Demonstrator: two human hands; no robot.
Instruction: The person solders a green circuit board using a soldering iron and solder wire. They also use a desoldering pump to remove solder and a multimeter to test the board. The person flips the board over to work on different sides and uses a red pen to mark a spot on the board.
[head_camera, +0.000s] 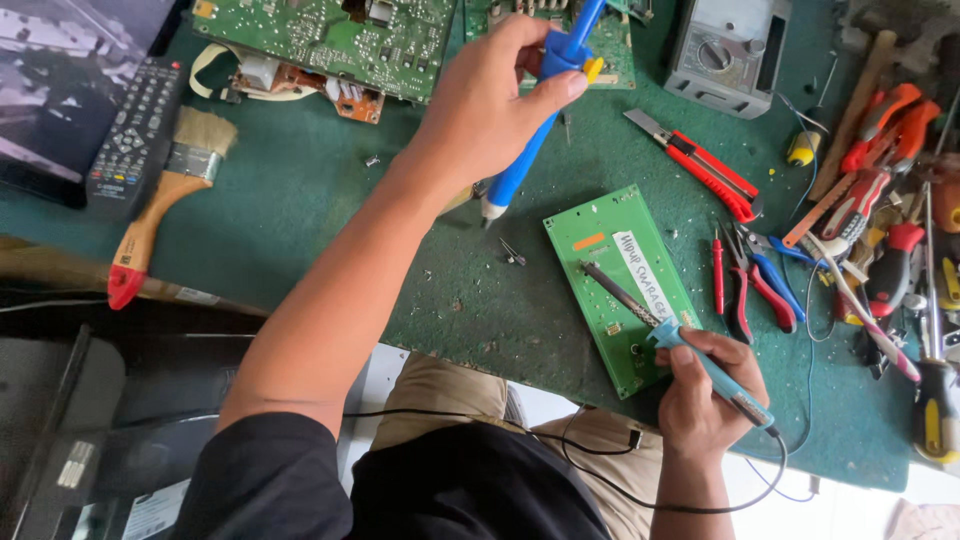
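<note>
On green board (612, 300), white oblong label (645, 275).

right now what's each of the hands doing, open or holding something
Left hand: closed around a blue desoldering pump.
Right hand: closed on a light blue soldering iron, tip over the green circuit board.
</note>
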